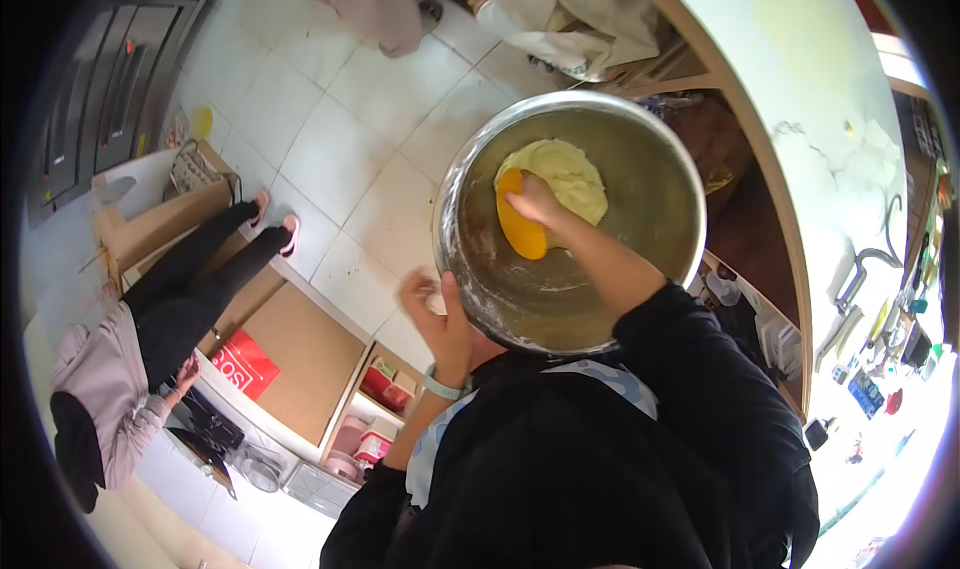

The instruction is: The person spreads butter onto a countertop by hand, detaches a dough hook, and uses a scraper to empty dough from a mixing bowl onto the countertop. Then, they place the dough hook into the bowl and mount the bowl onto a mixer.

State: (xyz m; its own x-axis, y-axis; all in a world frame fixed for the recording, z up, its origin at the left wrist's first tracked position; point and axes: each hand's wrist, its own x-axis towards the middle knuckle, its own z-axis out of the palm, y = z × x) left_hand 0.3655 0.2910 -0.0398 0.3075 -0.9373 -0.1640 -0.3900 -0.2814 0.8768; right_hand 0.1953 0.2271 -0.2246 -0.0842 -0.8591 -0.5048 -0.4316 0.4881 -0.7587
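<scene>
My right hand point(535, 201) grips a yellow-orange dough scraper point(523, 231) inside a large metal mixing bowl point(655, 174). The scraper's curved blade presses against the left side of a pale, soft mass of dough point(572, 177) on the bowl's bottom. Smears of dough or flour streak the inner wall. Just outside the bowl's lower left rim, my left hand point(445, 329) has its fingers and thumb apart, with a whitish patch between them that I cannot make out. Whether it touches the rim is unclear. A watch or band circles the left wrist.
A marbled counter point(810, 119) runs along the right, with tools and small items on it. At the top stands a white sack point(570, 24). Another person point(130, 359) stands at the counter on the left, above a red bag point(243, 364). Ovens point(120, 79) line the upper left.
</scene>
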